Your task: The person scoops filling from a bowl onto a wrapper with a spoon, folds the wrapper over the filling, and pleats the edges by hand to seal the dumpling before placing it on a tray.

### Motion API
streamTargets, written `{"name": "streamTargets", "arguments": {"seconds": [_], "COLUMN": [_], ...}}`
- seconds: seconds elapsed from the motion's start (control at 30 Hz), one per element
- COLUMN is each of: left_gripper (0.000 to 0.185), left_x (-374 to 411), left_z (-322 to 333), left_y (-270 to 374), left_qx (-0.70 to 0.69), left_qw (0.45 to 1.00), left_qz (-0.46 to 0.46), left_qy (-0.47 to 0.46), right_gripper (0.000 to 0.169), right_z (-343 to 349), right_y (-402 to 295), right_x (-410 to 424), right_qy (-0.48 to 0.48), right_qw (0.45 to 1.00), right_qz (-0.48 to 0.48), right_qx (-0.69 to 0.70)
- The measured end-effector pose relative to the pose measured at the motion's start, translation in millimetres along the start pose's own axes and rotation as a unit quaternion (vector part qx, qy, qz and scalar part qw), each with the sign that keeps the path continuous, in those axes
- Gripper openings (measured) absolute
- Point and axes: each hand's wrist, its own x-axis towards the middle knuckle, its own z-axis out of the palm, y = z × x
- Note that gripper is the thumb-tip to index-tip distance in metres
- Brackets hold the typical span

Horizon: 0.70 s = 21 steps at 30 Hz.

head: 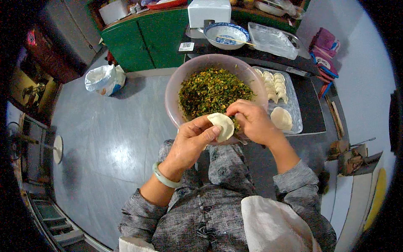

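My left hand (193, 140) grips a folded half-moon dumpling (222, 127) between thumb and fingers, over the near rim of a large pinkish plastic basin (171, 94). The basin holds chopped green and orange filling (214, 91). Just right of the dumpling is my right hand (252, 121), its fingers curled near the dumpling's edge; whether it holds anything is hidden. Part of a utensil shows below the right hand. Right of the basin, a clear plastic tray (297, 116) carries rows of folded dumplings (275, 85) and, nearer me, flat round dough wrappers (281, 118).
Beyond the basin, a blue-and-white bowl (226, 36) with a chopstick across it stands beside an empty-looking plastic tray (272, 41) and a white box (209, 13). A plastic bag (105, 80) stands on the floor at left, before green cabinets (163, 37).
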Motion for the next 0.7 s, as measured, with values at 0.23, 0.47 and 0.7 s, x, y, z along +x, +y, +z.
{"name": "streamTargets", "arguments": {"seconds": [0.23,0.47,0.7], "left_gripper": [0.029,0.028,0.023], "left_x": [-5,-5,-4], "left_z": [-2,-4,-5], "left_y": [15,24,21], "left_qx": [0.061,0.068,0.083], "left_qw": [0.990,0.974,0.971], "left_qz": [-0.053,-0.100,-0.105], "left_qy": [-0.120,-0.192,-0.198], "right_gripper": [0.038,0.040,0.032], "right_z": [-21,-28,-26], "right_y": [-16,-35,-30], "right_x": [10,14,16], "right_qy": [-0.189,-0.322,-0.312], "right_qw": [0.933,0.901,0.943], "right_qz": [0.119,0.129,-0.009], "right_qx": [0.284,0.261,0.118]}}
